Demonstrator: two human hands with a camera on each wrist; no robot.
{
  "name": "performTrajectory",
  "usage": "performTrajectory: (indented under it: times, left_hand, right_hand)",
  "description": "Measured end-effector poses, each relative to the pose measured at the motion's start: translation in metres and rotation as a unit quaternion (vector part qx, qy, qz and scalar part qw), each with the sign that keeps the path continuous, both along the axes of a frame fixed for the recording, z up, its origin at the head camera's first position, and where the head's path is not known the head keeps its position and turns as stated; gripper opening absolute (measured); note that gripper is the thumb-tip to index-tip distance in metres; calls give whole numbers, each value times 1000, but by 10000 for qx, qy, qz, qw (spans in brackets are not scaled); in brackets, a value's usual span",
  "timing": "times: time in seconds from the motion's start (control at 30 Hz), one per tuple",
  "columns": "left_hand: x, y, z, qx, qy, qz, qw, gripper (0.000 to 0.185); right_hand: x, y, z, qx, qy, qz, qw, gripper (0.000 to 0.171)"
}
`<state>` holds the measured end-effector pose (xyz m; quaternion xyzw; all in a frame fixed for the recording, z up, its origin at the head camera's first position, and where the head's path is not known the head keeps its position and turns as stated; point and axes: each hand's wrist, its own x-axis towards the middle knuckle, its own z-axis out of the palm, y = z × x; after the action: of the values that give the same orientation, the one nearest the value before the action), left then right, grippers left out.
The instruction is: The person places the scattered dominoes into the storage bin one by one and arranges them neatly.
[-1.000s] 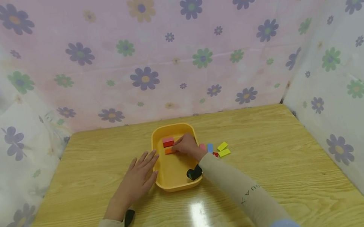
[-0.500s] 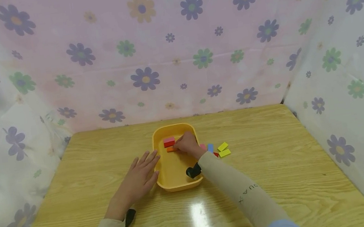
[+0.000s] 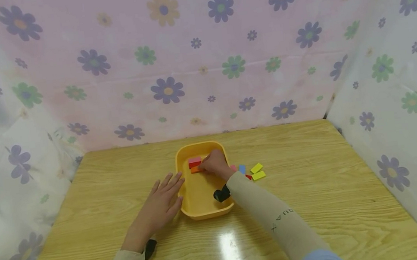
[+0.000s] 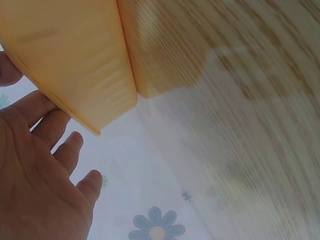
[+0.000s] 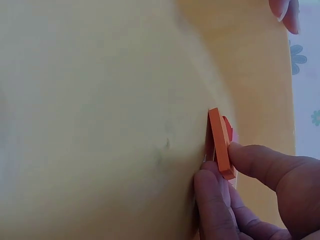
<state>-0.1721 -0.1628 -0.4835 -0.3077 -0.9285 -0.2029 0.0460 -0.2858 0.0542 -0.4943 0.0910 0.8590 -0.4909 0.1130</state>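
Note:
A yellow plastic tray [image 3: 208, 215] stands on the wooden table. Inside it, my right hand [image 3: 215, 164] pinches a flat orange block [image 5: 221, 145] between thumb and fingers, with the block standing on its long edge close to the tray floor. Right behind that block is a red block [image 3: 193, 165] with a pink block [image 3: 194, 160] on top. My left hand [image 3: 161, 200] lies along the tray's left side, fingers spread and fairly straight, their tips at the rim. From the left wrist view, those fingers [image 4: 67, 152] touch the rim from outside.
Right of the tray lie loose blocks: two yellow ones [image 3: 259, 176], a blue one [image 3: 242, 169], a red one [image 3: 248, 177] and a pink one [image 3: 233, 168], partly hidden by my right arm. Flowered cloth [image 3: 201, 70] encloses the table [image 3: 317, 186] at the back and sides.
My right hand has slid the orange block a little farther back, up against the red and pink blocks. The left hand keeps its place at the rim.

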Motion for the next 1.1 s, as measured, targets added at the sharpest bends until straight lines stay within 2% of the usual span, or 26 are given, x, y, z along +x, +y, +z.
performTrajectory:
  times: [0.33,0.6,1.1]
  left_hand:
    - [1,1,1,-22,-27,7,10000,53]
    - [0,-1,0,-100,-154,13,9998,53]
    - [0,0,-1,-125,-173,48,9998,54]
  right_hand:
    - [1,0,-1,66,131,72,9999,16]
    - [8,1,2,-206,261,189,9993,14]
    - [2,2,-5,345,541,354,9973,24]
